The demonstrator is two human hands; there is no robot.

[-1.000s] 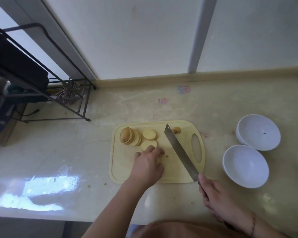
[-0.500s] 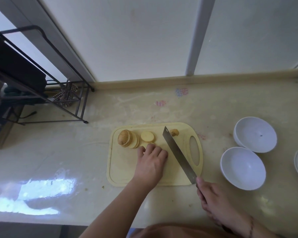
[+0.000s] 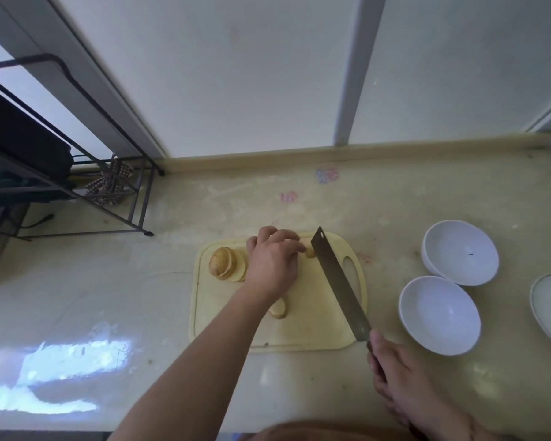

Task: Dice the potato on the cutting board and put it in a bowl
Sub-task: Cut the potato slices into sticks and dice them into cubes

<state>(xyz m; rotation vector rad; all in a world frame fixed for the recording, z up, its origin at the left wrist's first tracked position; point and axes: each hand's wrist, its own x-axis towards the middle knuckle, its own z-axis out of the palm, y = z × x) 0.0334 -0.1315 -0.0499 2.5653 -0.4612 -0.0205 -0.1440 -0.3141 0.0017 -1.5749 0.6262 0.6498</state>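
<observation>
The potato [image 3: 222,261], already cut into round slices that lean against one another, sits at the far left of the cutting board [image 3: 312,329], with one loose slice [image 3: 279,310] nearer the person, partly under the forearm, and a small end piece [image 3: 310,253] just left of the blade tip. The left hand [image 3: 272,261] is at the far edge of the board with its fingers curled downward, apparently gathering a slice beneath them, though what it holds, if anything, is hidden by the hand itself. The right hand [image 3: 395,370] is wrapped round the handle of the cleaver [image 3: 339,283], whose blade lies diagonally across the right side of the board, beside the handle slot. To do this step well, the person should probably stack two or three slices flat in the open middle of the board, tuck the fingertips back behind the knuckles, and keep the blade off to the right until the stack is steady (the leaning slices look likely to slide). Strips first, then crosswise cuts, would give even dice. The nearest bowl [image 3: 439,315], to the right of the board and apart from it, seems the easy place to deliver them; a second bowl [image 3: 460,252] stands behind it.
</observation>
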